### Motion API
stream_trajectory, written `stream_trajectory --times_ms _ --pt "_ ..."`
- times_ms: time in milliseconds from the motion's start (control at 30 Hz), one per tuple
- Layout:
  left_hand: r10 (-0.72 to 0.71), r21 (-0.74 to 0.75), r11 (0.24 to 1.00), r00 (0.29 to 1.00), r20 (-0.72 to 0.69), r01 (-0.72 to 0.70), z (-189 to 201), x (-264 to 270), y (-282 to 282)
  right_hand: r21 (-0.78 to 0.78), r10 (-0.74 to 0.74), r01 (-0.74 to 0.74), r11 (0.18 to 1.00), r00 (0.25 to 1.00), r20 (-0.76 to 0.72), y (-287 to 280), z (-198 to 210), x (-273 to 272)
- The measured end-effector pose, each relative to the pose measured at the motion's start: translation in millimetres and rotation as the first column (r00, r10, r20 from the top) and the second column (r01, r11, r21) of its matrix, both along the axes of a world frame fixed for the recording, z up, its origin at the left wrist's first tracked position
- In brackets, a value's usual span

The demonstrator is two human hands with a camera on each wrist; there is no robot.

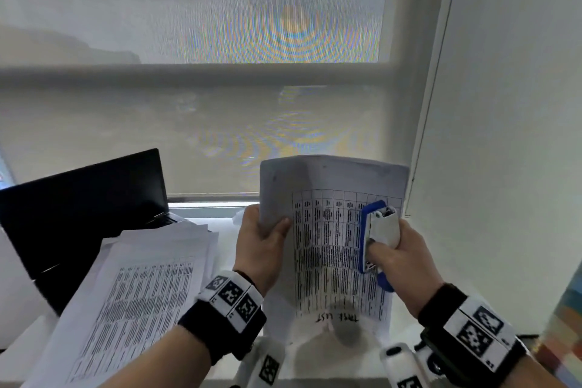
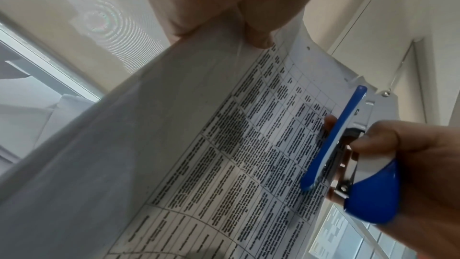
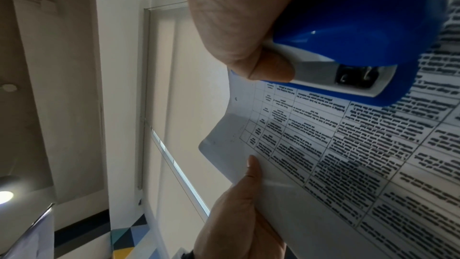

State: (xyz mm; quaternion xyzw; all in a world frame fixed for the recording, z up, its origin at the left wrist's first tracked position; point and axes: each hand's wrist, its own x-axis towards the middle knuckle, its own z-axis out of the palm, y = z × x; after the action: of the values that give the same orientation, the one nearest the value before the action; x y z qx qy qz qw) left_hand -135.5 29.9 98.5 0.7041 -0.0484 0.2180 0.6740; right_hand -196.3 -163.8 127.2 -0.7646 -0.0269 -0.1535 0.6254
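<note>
A bundle of printed sheets (image 1: 327, 239) with a table of text is held up in front of me, curving toward the window. My left hand (image 1: 261, 239) grips its left edge, thumb on the front (image 3: 254, 166), fingers behind. My right hand (image 1: 400, 255) holds a blue and white stapler (image 1: 376, 239) against the right side of the sheets. In the left wrist view the stapler (image 2: 348, 155) has its blue arm over the paper (image 2: 224, 145) near the right edge. The right wrist view shows the stapler (image 3: 353, 56) pressed by my thumb above the page (image 3: 348, 155).
A spread pile of similar printed papers (image 1: 141, 287) lies on the white desk at the left, partly over an open black laptop (image 1: 82, 208). A window with a mesh blind (image 1: 195, 72) fills the back. A white wall (image 1: 504, 135) stands close on the right.
</note>
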Motion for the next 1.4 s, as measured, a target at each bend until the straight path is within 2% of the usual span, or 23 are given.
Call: stream_trajectory --times_ms 133,267,467,567,700,800,1033,1167,1233,1300,1333,1400 --pt "0.033 0.019 0.999 0.997 0.068 -0.035 2 -2 1 0.015 -0.038 0.038 0.999 0.999 -0.011 -3 -2 0" --pt "0.011 0.093 0.996 0.998 0.062 -0.017 2 -4 -1 0.020 -0.026 0.026 0.999 1.000 -0.011 -5 -4 -2" --pt "-0.002 0.103 0.995 0.993 0.114 -0.010 6 -13 -13 0.007 -0.085 0.085 0.996 0.990 0.109 -8 -6 -12" --pt "-0.004 0.112 0.994 0.996 0.092 -0.006 4 -14 -14 0.024 -0.078 0.076 0.997 0.996 0.050 -11 -11 -14" --pt "0.011 0.072 0.997 0.999 0.046 -0.015 1 -13 -14 -0.046 -0.132 0.132 0.990 0.991 -0.011 -15 -15 -14" --pt "0.012 0.047 0.999 1.000 0.009 -0.013 -2 -14 -14 -0.063 -0.122 0.121 0.991 0.992 -0.023 -17 -19 -13" --pt "-0.101 0.018 0.995 0.993 -0.061 0.102 -7 -13 -11 -0.078 -0.105 0.103 0.992 0.994 -0.020 -22 -25 -3" --pt "-0.163 -0.005 0.987 0.983 -0.087 0.163 -3 -15 -9 -0.146 -0.211 0.221 0.964 0.974 0.083 -36 -5 19" --pt "-0.202 -0.032 0.979 0.975 -0.093 0.200 -1 -16 -10 -0.005 -0.258 0.266 0.964 0.938 0.230 -37 23 29" --pt "-0.227 -0.052 0.973 0.968 -0.103 0.223 1 -17 -11 0.107 -0.288 0.269 0.957 0.857 0.428 -32 60 31" --pt "-0.233 -0.060 0.972 0.966 -0.108 0.228 1 -17 -12 0.120 -0.281 0.256 0.959 0.815 0.506 -28 75 33" --pt "-0.239 -0.063 0.970 0.966 -0.101 0.233 3 -18 -14 0.084 -0.202 0.188 0.978 0.793 0.575 -17 91 35"
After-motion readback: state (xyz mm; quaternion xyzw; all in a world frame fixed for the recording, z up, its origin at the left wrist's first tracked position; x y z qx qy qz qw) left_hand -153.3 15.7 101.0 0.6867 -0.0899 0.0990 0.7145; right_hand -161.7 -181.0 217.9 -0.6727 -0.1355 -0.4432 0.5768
